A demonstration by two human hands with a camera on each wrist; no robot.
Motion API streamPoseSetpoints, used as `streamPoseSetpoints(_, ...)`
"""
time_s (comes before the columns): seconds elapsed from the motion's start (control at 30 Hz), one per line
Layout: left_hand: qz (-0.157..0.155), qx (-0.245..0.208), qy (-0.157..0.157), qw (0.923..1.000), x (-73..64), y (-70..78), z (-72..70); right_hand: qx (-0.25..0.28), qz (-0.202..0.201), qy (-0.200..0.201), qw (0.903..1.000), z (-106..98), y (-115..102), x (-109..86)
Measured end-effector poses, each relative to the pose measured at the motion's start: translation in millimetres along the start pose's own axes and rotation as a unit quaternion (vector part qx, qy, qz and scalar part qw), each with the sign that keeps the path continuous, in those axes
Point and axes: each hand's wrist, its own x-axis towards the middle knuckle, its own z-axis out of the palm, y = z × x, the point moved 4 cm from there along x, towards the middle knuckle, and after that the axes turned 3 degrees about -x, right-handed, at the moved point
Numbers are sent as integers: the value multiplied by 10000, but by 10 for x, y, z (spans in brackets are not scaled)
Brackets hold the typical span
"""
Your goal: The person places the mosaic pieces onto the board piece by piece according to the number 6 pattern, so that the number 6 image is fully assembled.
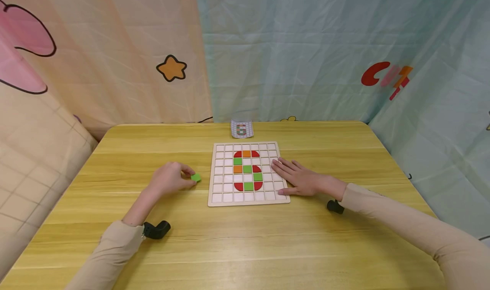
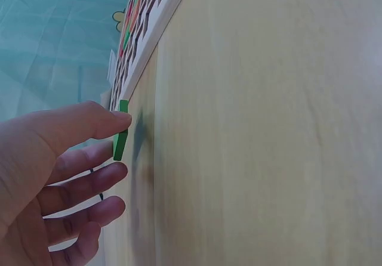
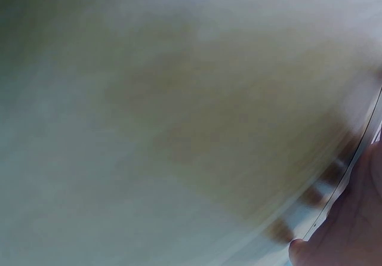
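Note:
Between thumb and fingertip, my left hand [image 1: 168, 179] pinches a small green square tile [image 1: 196, 177], just left of the white grid board [image 1: 211, 188]. The left wrist view shows this tile [image 2: 121, 132] edge-on above the table, the other fingers loosely bent. Red rounded pieces [image 1: 257, 169], orange squares [image 1: 237, 169] and green squares [image 1: 248, 186] lie in the middle cells of the board, curving like a figure. My right hand [image 1: 302, 180] rests with spread, straight fingers on the board's right edge. In the right wrist view only part of that hand [image 3: 346, 230] shows.
A small printed card [image 1: 241, 129] with a similar coloured figure lies behind the board, near the far table edge. The wooden table [image 1: 245, 247] extends around the board. Patterned curtains [image 1: 283, 60] hang behind it. Black wrist devices [image 1: 157, 230] sit at both wrists.

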Motion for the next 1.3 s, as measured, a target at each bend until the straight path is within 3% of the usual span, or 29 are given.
streamPoseSetpoints(0.57, 344, 177, 62, 9992, 153, 308, 26, 51, 79, -91, 9999, -4, 6, 18)
streamPoseSetpoints(1.3, 731, 155, -218, 9970, 342, 716, 213, 76, 116, -119, 9998, -8, -4, 13)
